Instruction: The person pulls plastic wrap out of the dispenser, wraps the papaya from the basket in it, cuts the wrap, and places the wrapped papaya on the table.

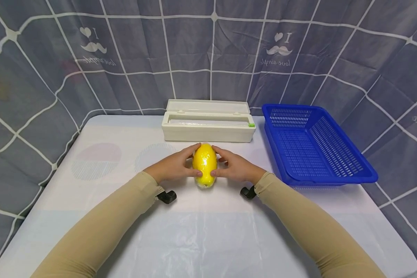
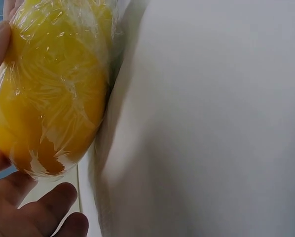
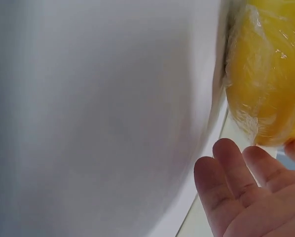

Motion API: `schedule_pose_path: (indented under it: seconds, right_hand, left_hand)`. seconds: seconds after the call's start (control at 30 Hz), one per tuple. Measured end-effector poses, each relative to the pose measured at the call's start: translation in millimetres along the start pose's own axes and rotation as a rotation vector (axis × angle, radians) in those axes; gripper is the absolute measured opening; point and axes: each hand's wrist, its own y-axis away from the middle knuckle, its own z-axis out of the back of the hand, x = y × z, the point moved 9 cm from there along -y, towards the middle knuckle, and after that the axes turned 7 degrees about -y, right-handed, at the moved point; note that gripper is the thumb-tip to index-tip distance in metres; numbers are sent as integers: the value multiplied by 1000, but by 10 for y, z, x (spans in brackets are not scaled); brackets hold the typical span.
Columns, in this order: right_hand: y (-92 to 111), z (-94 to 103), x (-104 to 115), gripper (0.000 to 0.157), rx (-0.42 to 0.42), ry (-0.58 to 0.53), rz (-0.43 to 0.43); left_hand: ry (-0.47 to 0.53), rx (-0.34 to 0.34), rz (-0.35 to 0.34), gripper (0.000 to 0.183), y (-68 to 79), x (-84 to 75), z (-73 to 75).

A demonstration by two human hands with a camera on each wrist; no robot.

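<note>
A yellow oval fruit (image 1: 205,162), wrapped in crinkled clear plastic film, lies on the table between both hands. My left hand (image 1: 173,164) holds its left side, thumb near the close end and index finger at the far end. From the opposite side, my right hand (image 1: 238,165) holds it the same way. In the left wrist view, the film on the fruit (image 2: 54,94) shows folds and shine, while the lower fingers stand apart from it. Several right fingertips sit just below the wrapped fruit (image 3: 268,74) in the right wrist view.
Behind the fruit stands a white film dispenser box (image 1: 208,134), its lid (image 1: 208,105) raised and a green piece (image 1: 251,125) at its right end. A blue plastic basket (image 1: 278,150) is on the right. Grey checked curtain (image 1: 191,46) surrounds the table (image 1: 201,239).
</note>
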Motion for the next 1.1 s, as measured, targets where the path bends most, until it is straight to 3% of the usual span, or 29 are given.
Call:
schedule_pose_path:
  seconds: [0.37, 1.1]
  right_hand:
    - [-24, -2, -15, 103, -22, 12, -6]
    - [-13, 15, 7, 102, -17, 33, 0]
  left_hand:
    - [-27, 17, 7, 109, 15, 14, 9]
    - [-31, 15, 15, 108, 1, 37, 14]
